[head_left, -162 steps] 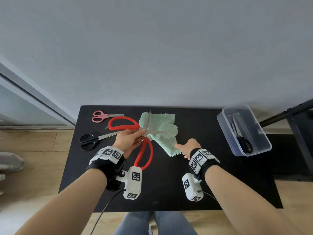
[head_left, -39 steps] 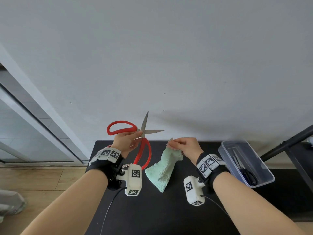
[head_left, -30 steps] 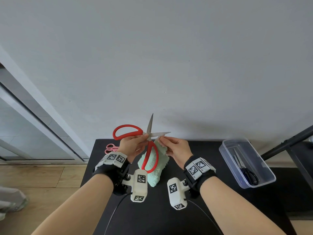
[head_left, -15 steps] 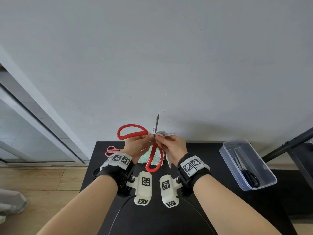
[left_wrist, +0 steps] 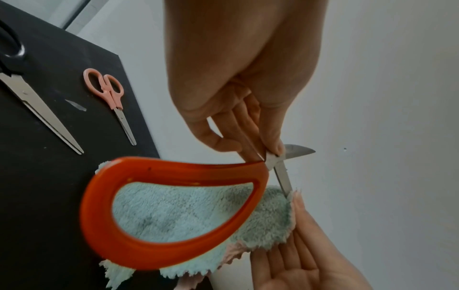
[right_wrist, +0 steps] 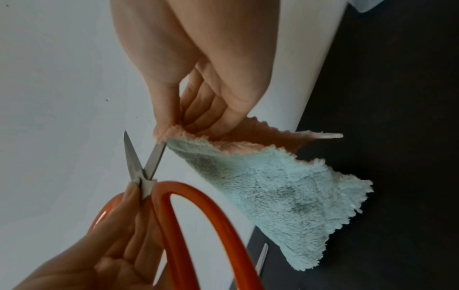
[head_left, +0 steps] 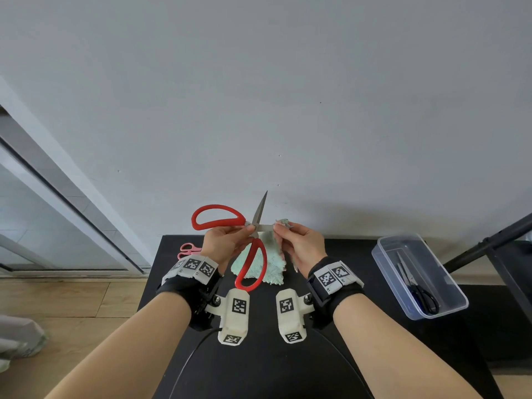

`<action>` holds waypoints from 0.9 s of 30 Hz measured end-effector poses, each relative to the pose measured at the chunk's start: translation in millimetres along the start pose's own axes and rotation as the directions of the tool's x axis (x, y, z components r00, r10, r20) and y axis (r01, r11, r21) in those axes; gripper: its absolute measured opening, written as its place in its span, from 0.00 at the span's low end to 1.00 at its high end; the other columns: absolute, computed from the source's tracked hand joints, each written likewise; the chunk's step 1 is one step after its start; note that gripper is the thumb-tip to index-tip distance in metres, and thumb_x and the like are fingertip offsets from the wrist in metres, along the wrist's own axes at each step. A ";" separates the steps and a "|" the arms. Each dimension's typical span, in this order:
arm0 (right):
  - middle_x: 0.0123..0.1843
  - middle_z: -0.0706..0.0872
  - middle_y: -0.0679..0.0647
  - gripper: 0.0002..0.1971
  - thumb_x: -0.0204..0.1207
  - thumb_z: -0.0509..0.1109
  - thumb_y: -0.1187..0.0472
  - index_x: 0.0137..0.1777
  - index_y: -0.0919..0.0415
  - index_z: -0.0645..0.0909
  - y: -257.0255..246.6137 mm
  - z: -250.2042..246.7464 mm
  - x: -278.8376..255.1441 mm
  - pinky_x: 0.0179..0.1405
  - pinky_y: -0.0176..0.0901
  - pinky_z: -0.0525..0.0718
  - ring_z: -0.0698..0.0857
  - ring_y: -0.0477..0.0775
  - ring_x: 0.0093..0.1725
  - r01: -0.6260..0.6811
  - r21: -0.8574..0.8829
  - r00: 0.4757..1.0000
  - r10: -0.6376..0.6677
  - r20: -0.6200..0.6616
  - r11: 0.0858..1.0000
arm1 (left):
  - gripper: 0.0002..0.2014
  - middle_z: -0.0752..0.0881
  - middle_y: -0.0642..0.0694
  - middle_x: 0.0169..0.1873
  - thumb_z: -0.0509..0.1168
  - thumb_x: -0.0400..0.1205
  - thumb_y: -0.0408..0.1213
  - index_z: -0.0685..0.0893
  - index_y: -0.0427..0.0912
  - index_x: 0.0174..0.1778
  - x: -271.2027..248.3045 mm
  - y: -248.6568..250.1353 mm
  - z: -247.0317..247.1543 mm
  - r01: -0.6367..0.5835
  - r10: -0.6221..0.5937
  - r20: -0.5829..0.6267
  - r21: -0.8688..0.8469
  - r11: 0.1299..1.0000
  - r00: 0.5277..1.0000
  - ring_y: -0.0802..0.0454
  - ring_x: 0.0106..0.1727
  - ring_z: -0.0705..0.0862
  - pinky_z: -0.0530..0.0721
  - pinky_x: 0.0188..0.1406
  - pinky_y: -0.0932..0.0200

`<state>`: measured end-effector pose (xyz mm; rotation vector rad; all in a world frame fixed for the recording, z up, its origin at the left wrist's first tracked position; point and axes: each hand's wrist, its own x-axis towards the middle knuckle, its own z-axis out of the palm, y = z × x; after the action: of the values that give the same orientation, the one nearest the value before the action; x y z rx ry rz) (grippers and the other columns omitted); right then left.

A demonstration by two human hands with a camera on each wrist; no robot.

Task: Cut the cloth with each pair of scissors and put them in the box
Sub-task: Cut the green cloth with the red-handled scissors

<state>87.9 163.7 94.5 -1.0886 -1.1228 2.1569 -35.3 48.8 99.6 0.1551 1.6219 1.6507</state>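
Left-hand fingers [head_left: 230, 234] pinching red scissors [head_left: 251, 266], right-hand fingers [head_left: 283, 229] pinching cloth [head_left: 273, 266].

We are seeing soft, even daylight brightening the far wall [head_left: 288, 82]; wrist views are running dimmer and grainier, hands are shadowing their palms, edges are bending, and the nearest red handle [right_wrist: 198, 225] is blurring.
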 end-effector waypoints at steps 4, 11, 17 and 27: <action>0.38 0.89 0.62 0.03 0.68 0.77 0.73 0.39 0.66 0.89 -1.4 -3.0 2.1 0.44 0.53 0.86 0.87 0.60 0.38 -0.011 0.013 1.000 0.011 -0.028 1.000 | 0.03 0.91 0.41 0.38 0.73 0.75 0.31 0.87 0.36 0.42 0.5 2.5 1.5 0.016 -0.016 -0.002 0.013 1.000 1.000 0.51 0.36 0.90 0.83 0.30 0.68; 0.41 0.88 0.64 0.05 0.69 0.77 0.71 0.45 0.67 0.88 -4.8 -13.3 6.3 0.49 0.51 0.87 0.86 0.59 0.40 0.041 0.039 0.993 -0.036 -0.115 0.998 | 0.02 0.91 0.42 0.37 0.73 0.75 0.30 0.87 0.37 0.42 0.2 4.0 8.0 0.010 -0.009 -0.041 0.008 1.000 0.999 0.52 0.36 0.91 0.84 0.31 0.65; 0.39 0.89 0.61 0.07 0.69 0.77 0.68 0.48 0.67 0.87 -2.3 -20.6 4.2 0.37 0.45 0.83 0.86 0.56 0.36 -0.007 0.118 0.995 0.019 -0.102 0.993 | 0.08 0.91 0.42 0.42 0.73 0.76 0.32 0.86 0.35 0.48 3.3 6.5 5.6 0.058 -0.064 -0.053 -0.107 0.993 0.997 0.54 0.38 0.90 0.87 0.37 0.65; 0.42 0.92 0.60 0.13 0.69 0.78 0.66 0.53 0.66 0.83 13.6 4.5 -5.1 0.51 0.51 0.88 0.91 0.56 0.43 -0.056 0.031 0.998 0.056 0.020 0.998 | 0.17 0.89 0.40 0.46 0.70 0.78 0.31 0.83 0.28 0.60 -2.9 -1.8 10.7 0.103 -0.104 0.007 -0.205 0.973 0.995 0.54 0.37 0.89 0.85 0.36 0.65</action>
<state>86.5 150.6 86.9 -1.1000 -1.0755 2.2251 -26.2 55.2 101.2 -0.0377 1.4270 1.7252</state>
